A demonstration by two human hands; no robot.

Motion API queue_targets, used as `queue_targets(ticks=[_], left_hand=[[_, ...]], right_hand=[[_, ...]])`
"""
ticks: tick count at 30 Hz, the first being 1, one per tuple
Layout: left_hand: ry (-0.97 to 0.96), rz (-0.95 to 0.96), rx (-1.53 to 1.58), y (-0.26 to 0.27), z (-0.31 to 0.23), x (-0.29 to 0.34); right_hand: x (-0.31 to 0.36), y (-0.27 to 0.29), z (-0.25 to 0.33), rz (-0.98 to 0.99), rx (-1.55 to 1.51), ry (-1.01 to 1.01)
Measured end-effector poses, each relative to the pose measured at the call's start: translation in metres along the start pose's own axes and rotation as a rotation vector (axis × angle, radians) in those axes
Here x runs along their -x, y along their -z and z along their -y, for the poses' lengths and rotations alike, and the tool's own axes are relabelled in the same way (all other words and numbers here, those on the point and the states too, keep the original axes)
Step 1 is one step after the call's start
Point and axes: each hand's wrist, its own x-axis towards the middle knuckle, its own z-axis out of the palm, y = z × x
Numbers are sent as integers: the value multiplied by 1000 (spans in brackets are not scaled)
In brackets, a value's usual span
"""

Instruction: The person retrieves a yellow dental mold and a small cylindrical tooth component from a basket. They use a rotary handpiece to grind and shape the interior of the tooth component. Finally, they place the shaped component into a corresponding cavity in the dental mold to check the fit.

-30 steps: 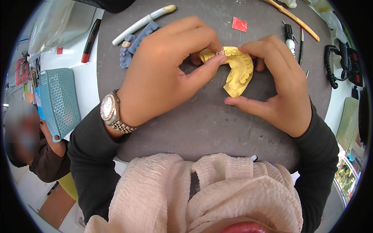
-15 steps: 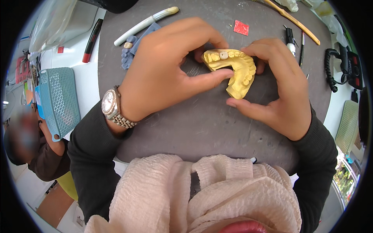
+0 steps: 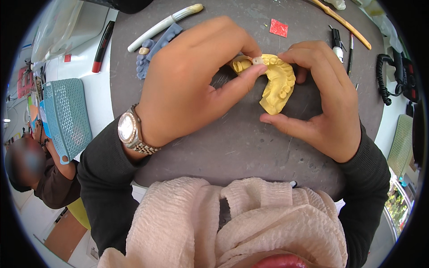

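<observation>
A yellow plaster dental model [image 3: 277, 87] of a tooth arch is held over the grey work surface. My right hand [image 3: 319, 96] grips its right side, fingers at the far edge and thumb at the near end. My left hand [image 3: 192, 80] is closed in a pinch on a small white dental crown [image 3: 257, 60], thumb and index finger on either side of it, at the model's upper left teeth. Whether the crown is seated or lifted off, I cannot tell. Beyond my left hand lies a blue-grey dental model [image 3: 163, 38] with one pale tooth, partly hidden by the hand.
Around the grey mat [image 3: 214, 152] lie a white-handled tool [image 3: 163, 27], a red square [image 3: 279, 28], a wooden-handled brush [image 3: 344, 24], a black-and-white marker [image 3: 336, 44] and a red-black marker [image 3: 103, 47]. A blue basket [image 3: 69, 118] stands at left, near another person [image 3: 53, 178].
My left thumb has moved up from the model's inner curve to the crown, and thumb and index finger now pinch it. My right hand keeps its hold on the model.
</observation>
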Motion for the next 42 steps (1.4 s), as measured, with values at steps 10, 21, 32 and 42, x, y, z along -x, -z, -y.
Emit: queue_targets(ticks=[10, 21, 32, 42], left_hand=[[471, -74, 1057, 10, -7, 2], [569, 60, 1809, 11, -1, 5], [480, 52, 1788, 8, 4, 7], [448, 22, 1710, 9, 5, 8]], right_hand=[[1, 2, 2, 9, -22, -36], [-3, 2, 6, 19, -57, -37], [-4, 3, 8, 30, -53, -53], [-5, 3, 9, 41, -43, -54]])
